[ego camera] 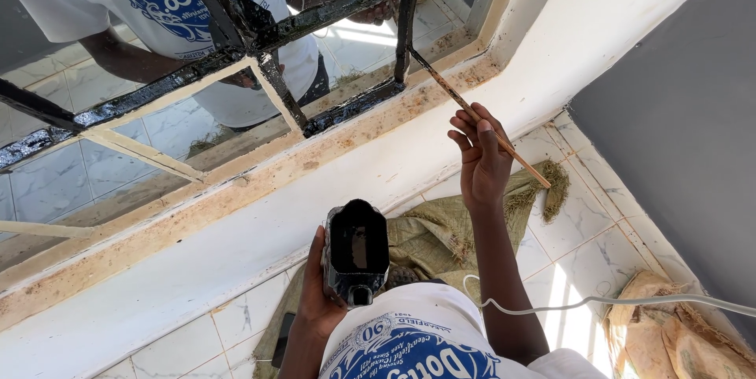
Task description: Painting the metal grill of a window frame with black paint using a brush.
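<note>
My left hand [313, 304] grips a black cut-open container [356, 249] with dark paint inside, held just above my chest. My right hand [482, 160] holds a thin wooden brush stick [442, 85] between its fingers. The stick's far tip touches a vertical bar of the window grille [335, 7], whose upper bars are coated in wet black paint. The lower-left bars [142, 150] are still cream coloured. The glass behind the grille reflects my white shirt with blue print and my arms.
A stained cream window sill [236, 190] runs across below the grille. A green woven sack [441, 229] lies on the tiled floor, with another sack [677, 339] at the lower right. A white cable [622, 300] crosses the floor. A grey wall [677, 111] stands to the right.
</note>
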